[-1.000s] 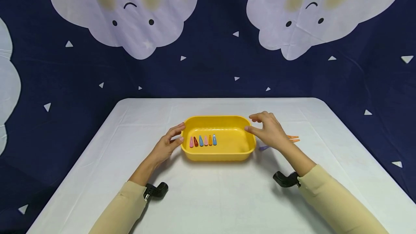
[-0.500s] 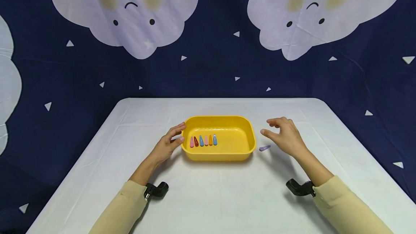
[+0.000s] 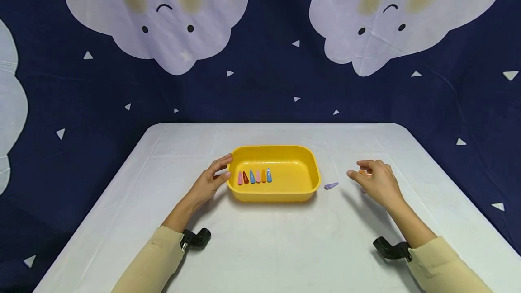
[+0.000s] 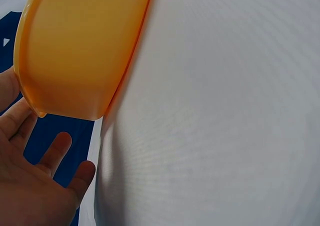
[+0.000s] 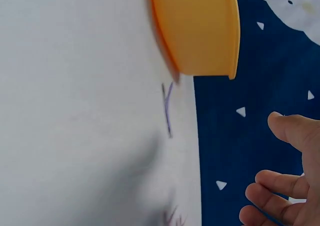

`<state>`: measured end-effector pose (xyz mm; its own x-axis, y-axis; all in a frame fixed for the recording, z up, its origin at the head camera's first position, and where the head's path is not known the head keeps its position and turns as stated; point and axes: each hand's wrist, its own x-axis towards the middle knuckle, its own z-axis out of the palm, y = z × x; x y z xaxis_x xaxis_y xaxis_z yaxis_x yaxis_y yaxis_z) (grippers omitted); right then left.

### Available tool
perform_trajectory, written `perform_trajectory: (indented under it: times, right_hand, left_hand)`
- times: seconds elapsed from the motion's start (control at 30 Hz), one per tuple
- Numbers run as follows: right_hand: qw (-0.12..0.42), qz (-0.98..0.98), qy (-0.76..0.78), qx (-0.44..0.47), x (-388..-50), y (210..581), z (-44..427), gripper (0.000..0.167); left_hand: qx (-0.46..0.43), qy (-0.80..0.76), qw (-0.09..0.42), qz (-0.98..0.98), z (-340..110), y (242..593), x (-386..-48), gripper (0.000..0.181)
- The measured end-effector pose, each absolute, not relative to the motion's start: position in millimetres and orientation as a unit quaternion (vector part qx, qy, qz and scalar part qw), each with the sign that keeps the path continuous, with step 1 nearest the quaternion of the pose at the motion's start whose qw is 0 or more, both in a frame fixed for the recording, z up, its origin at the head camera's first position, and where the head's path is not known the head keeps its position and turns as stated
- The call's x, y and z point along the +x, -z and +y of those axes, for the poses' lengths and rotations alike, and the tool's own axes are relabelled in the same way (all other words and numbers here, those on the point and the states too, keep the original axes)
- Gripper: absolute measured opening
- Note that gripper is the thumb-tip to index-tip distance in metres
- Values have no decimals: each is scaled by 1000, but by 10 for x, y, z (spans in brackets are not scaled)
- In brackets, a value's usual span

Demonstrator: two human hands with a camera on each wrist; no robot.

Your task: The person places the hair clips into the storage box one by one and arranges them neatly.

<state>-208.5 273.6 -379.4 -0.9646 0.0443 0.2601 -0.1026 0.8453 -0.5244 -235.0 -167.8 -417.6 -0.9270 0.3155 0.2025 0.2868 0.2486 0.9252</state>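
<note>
A yellow tray (image 3: 293,197) stands mid-table, with several snap hair clips (image 3: 258,176) in pink, red, blue and orange lined up in its left half. My left hand (image 3: 208,183) touches the tray's left end with loosely extended fingers; the left wrist view has finger and thumb at the rim (image 4: 30,103). My right hand (image 3: 377,184) is above the table right of the tray, fingers apart and holding nothing visible. A purple hair clip (image 3: 331,185) lies between that hand and the tray. Orange clips (image 3: 365,172) and a purplish bit are partly hidden behind the right hand.
The table has a white cloth (image 3: 268,248). Behind it hangs a dark blue backdrop (image 3: 268,58) with clouds and small white triangles. Black wrist cameras (image 3: 392,248) are strapped at both sleeves.
My right hand has moved right and toward the near side, from the tray's right end to over the clips beside it. The left hand, tray and clips inside it stay put.
</note>
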Motion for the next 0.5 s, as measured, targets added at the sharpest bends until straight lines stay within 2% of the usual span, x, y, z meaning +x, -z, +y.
perform_trajectory:
  times: [0.5]
  right_hand:
    - [123, -956, -267, -9, -2005, 3978, 2908, 52]
  left_hand:
    - [193, -581, 11, 791, -1684, 4169, -2344, 47]
